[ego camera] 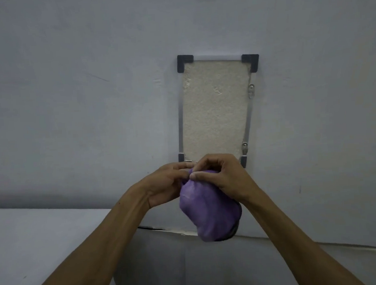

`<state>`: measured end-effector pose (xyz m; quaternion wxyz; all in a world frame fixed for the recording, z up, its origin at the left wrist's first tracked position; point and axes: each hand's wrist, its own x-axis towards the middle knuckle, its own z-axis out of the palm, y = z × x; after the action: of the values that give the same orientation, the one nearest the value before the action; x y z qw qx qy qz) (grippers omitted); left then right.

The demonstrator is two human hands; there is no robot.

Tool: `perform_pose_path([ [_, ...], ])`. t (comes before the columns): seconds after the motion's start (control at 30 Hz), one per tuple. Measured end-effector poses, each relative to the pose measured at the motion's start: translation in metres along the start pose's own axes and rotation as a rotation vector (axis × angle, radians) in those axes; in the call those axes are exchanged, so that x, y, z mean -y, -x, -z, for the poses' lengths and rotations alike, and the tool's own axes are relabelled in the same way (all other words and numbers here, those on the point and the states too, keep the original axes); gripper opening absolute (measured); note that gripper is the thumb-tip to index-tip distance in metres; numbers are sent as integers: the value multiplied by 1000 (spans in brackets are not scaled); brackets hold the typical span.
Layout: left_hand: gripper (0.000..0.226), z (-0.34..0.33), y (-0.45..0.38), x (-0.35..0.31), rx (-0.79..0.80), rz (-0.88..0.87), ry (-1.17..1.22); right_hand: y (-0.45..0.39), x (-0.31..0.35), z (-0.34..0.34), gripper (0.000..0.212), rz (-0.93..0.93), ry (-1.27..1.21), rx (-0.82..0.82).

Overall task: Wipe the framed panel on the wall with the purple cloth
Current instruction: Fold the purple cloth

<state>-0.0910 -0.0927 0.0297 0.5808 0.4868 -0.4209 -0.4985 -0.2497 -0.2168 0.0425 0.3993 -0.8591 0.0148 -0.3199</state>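
Observation:
A tall framed panel [215, 105] hangs on the pale wall, with a rough beige face, a thin metal frame and black corner caps. Just below its bottom edge I hold a bunched purple cloth [208, 209] in front of me. My left hand [165, 183] pinches the cloth's top from the left. My right hand [224, 175] grips it from above and from the right, fingers curled over the bundle. Both hands cover the panel's lower edge. The cloth hangs clear of the panel's face.
A white ledge [45, 239] juts out at the lower left. A cracked seam [166, 229] runs along the wall below the cloth. Two small metal clips [251, 91] sit on the frame's right side.

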Motion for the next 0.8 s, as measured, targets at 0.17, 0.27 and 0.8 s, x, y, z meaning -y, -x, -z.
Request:
perform_pose_path([
  [0.17, 35, 7, 1, -3, -81, 10, -82, 0, -8, 4, 46, 0, 213, -120],
  [0.27, 31, 7, 3, -7, -81, 11, -168, -2, -10, 2, 53, -82, 301, -23],
  [0.8, 18, 21, -3, -1, -447, 176, -739, 5, -22, -2, 17, -169, 180, 9],
])
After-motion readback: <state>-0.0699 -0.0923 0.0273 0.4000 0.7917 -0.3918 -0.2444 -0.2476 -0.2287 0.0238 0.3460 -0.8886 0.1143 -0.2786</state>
